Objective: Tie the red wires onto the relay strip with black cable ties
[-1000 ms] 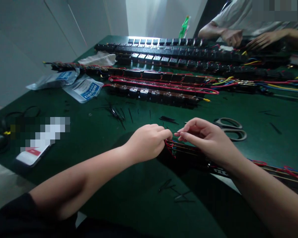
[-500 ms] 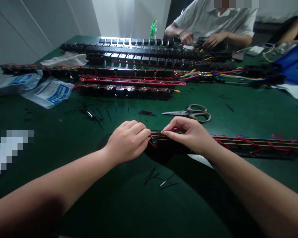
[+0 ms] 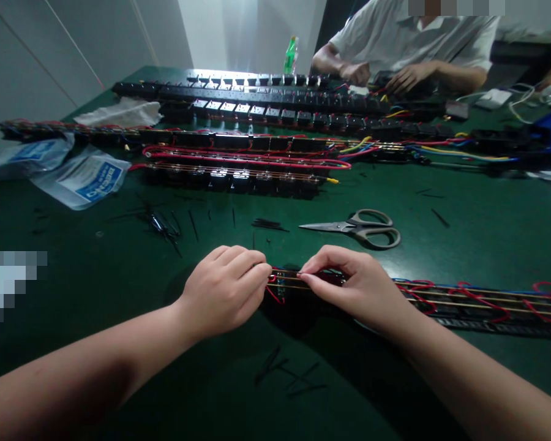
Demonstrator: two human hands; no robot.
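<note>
Keeping left hand (image 3: 227,293) curled shut at the end of a slim black strip (image 3: 480,308); cannot tell on what. Pinching with right hand (image 3: 356,283) at its thin brass-coloured rods (image 3: 287,271), exact hold unclear. Running toward three o'clock, under looping red wires (image 3: 546,283). See loop-handled steel scissors (image 3: 349,227) at right hand's twelve, crinkled clear bag (image 3: 83,179) at left hand's ten.

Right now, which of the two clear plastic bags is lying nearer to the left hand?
The right bag, with the bigger visible label, is nearer to the left hand; the other bag lies farther left, at the picture's edge.
</note>
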